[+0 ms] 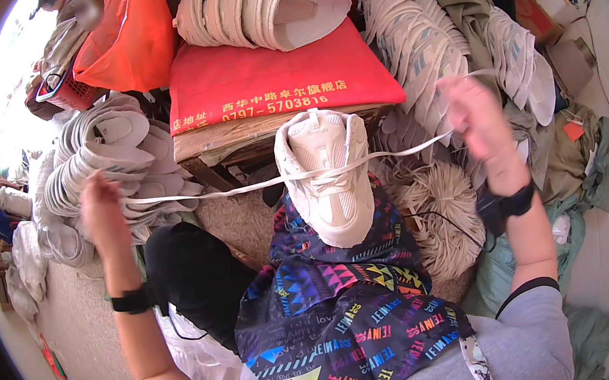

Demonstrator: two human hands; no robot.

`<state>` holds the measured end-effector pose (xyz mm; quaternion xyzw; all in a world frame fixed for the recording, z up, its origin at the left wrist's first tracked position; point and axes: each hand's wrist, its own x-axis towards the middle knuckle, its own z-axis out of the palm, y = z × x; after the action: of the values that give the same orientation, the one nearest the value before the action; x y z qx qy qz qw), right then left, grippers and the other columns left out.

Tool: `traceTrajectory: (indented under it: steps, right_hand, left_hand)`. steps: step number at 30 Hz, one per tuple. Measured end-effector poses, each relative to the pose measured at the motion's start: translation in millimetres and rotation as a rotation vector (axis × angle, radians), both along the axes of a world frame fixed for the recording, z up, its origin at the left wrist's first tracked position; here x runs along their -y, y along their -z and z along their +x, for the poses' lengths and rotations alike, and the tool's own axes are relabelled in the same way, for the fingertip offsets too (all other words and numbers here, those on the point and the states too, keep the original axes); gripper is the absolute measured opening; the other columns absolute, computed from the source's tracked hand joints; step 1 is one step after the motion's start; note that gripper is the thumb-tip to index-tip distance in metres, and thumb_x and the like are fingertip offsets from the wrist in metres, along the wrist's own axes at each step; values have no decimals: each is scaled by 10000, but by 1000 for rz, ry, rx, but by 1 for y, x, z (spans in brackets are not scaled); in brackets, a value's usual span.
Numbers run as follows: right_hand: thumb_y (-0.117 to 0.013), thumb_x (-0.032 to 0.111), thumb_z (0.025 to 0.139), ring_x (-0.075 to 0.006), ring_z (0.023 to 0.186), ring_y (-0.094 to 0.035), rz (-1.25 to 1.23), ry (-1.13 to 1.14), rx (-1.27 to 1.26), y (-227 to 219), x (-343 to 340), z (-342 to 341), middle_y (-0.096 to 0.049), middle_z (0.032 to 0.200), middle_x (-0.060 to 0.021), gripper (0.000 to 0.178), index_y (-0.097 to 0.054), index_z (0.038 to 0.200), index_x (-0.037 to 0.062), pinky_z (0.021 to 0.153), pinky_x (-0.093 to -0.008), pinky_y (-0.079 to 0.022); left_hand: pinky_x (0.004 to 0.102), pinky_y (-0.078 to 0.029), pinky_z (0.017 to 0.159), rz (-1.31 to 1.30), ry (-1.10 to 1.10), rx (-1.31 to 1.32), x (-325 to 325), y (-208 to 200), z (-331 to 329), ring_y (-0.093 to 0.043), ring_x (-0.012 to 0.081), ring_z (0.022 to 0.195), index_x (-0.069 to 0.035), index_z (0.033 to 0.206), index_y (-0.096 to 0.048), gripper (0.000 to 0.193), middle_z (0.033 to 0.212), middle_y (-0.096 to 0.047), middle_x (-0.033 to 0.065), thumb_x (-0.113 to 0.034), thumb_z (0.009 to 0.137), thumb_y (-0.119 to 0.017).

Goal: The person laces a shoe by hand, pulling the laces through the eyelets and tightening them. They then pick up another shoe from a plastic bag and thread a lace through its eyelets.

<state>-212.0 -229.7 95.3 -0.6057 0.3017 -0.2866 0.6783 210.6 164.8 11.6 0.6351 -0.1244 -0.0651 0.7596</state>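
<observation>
A cream-white sneaker upper (331, 209) rests toe toward me on my lap, over a dark apron (349, 320) with colourful prints. Its shoelace (230, 192) runs out from the eyelets to both sides, drawn nearly straight. At the left, my left hand (102, 209) is closed on one end of the lace. My right hand (478, 121), raised higher at the right, grips the other end; its fingers are slightly blurred. Both hands are well apart from the upper.
Ahead is a wooden stand (217, 144) under a red cloth (269, 78), with nested shoe uppers (225, 19) on top. More stacks of uppers lie left (83, 155) and right (406, 28). A bundle of laces (443, 219) hangs beside my right thigh. An orange bag (134, 44) stands far left.
</observation>
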Motion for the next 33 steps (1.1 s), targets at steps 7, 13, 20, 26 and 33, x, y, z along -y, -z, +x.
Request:
traceTrajectory:
  steps: [7,13,20,26,33]
  right_hand:
    - [-631,163,885,-153,675,-546,-868,-533,-470,45,-98,65,-503,772,-37,141,-599,979,63,631,-279,-462]
    - [-639,149,823,-197,630,-504,-1194,-570,-365,62,-94,68,-505,757,-58,136,-560,893,63,587,-318,-432]
    - [-638,101,858,-101,598,-472,-909,-353,-336,50,-82,61,-487,735,-5,96,-555,872,54,555,-274,-403]
    - [-611,109,932,-54,657,-471,-447,-410,-255,69,-69,56,-500,784,20,83,-575,930,34,591,-231,-409]
    - [-633,114,901,-111,690,-508,-488,-371,-245,62,-76,58,-505,771,-28,106,-599,922,16,643,-283,-440]
  left_hand:
    - [246,-444,677,240,621,161,94,18,-171,-545,107,724,0,929,-660,248,797,-542,13,-180,1007,-510]
    - [324,-465,610,358,709,492,116,25,-211,-557,218,727,-8,928,-647,111,864,-534,94,-65,848,-700]
    - [286,-483,577,390,631,700,132,29,-215,-570,158,674,-21,952,-656,163,894,-540,74,-14,807,-729]
    - [300,-484,561,435,635,768,141,22,-209,-572,183,640,-14,893,-628,150,871,-547,81,-50,797,-737]
    - [358,-486,568,478,623,968,150,16,-216,-580,242,634,-16,818,-598,155,761,-535,91,-46,710,-705]
